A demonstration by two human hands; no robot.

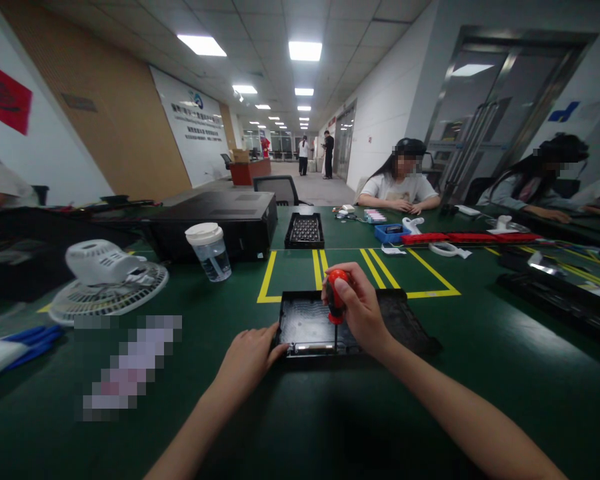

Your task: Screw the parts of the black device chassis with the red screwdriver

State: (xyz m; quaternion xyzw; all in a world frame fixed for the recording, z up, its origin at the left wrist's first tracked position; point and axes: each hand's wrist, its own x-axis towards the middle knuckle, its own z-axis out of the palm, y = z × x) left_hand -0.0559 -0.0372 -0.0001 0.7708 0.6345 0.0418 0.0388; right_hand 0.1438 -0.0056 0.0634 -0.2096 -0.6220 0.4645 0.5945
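Green bench (480, 340) fills the lower frame, a black case (305, 312) at lower centre. The left hand (250, 353), spread against its left corner, seems to steady it; the right hand (364, 307) grips a screwdriver (336, 308) upright, presumably for straight pressure.

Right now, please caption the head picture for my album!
Screwdriver upright in the right hand, left hand touching the shallow black tray.

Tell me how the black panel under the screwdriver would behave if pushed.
The black panel would probably slide rather than tip, since it lies low and wide on the table. It looks fairly stiff, given its raised edges. The left hand at its edge would likely limit any sideways shift.
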